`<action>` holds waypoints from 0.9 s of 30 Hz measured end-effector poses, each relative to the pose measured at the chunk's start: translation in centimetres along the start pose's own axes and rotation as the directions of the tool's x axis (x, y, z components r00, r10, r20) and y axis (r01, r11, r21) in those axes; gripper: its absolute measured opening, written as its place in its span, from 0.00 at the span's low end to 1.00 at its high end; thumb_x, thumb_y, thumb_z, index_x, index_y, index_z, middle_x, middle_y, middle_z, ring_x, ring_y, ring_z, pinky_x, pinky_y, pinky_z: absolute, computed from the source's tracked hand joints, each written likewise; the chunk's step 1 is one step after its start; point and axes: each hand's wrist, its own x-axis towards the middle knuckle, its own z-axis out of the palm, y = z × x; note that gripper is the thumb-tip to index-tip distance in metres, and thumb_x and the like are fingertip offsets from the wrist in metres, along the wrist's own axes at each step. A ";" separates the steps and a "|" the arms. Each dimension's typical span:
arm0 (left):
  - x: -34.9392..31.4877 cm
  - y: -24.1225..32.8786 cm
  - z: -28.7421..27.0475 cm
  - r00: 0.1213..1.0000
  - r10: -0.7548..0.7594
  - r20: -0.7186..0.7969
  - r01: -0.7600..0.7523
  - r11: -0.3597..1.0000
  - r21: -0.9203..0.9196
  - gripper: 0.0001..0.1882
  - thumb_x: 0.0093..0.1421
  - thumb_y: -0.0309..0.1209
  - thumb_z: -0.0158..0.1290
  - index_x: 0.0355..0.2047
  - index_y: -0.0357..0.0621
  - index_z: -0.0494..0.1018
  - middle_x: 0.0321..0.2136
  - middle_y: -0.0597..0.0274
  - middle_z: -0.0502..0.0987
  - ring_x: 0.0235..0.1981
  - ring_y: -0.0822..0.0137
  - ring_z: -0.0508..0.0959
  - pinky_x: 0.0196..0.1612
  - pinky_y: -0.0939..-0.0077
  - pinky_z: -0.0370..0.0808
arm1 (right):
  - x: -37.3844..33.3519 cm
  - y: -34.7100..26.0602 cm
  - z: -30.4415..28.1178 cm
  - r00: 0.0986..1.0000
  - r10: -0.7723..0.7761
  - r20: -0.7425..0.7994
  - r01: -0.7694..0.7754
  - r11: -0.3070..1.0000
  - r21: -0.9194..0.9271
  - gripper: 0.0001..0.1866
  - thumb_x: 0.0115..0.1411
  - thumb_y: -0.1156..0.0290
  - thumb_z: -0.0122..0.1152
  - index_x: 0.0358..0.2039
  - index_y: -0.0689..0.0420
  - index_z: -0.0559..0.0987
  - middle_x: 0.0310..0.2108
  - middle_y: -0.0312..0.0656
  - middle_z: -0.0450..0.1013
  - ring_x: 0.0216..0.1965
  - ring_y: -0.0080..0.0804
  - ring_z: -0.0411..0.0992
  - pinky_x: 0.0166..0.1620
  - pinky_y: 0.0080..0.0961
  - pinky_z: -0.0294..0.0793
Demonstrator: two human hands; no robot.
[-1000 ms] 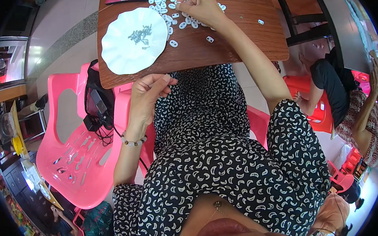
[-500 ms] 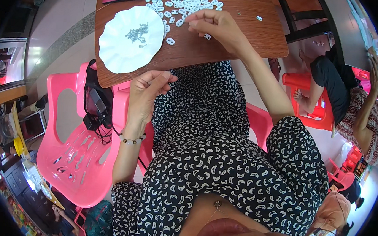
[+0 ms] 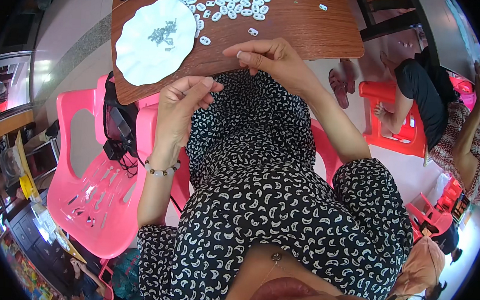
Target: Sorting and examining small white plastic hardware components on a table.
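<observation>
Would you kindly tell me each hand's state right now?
Left hand: pinched closed; what it holds, if anything, cannot be told.
Right hand: loosely curled; whether it holds anything cannot be told.

Looks like an informal shared room, perhaps in a home or shop, judging by wooden desk (image 3: 308, 30), pink plastic chair (image 3: 96, 212) at left, red stool (image 3: 386, 141) and seated person (image 3: 413, 100) at right.
</observation>
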 end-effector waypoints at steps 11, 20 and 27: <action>0.3 0.6 0.4 1.000 0.010 0.000 -0.010 0.999 0.036 0.08 0.59 0.31 0.55 0.33 0.37 0.77 0.30 0.58 0.81 0.25 0.80 0.73 0.30 0.87 0.70 | -0.3 -0.2 1.3 0.995 0.102 -0.024 -0.098 0.986 0.138 0.14 0.59 0.65 0.60 0.41 0.60 0.79 0.31 0.38 0.77 0.33 0.18 0.73 0.34 0.15 0.72; 0.5 0.3 0.4 1.000 0.027 -0.007 -0.027 0.998 0.052 0.09 0.59 0.31 0.55 0.34 0.37 0.77 0.30 0.58 0.81 0.25 0.80 0.73 0.30 0.87 0.70 | -0.6 0.2 1.6 0.991 0.065 -0.115 -0.052 0.993 0.108 0.11 0.57 0.64 0.62 0.34 0.59 0.81 0.29 0.36 0.78 0.28 0.17 0.72 0.31 0.13 0.70; 0.3 0.7 0.6 0.999 0.051 -0.003 -0.051 0.996 0.077 0.09 0.59 0.31 0.55 0.34 0.37 0.77 0.30 0.59 0.81 0.25 0.80 0.73 0.31 0.87 0.69 | -0.9 -0.6 2.2 0.983 0.152 -0.107 -0.141 0.984 0.106 0.11 0.55 0.62 0.64 0.30 0.57 0.82 0.23 0.33 0.76 0.25 0.14 0.69 0.28 0.11 0.65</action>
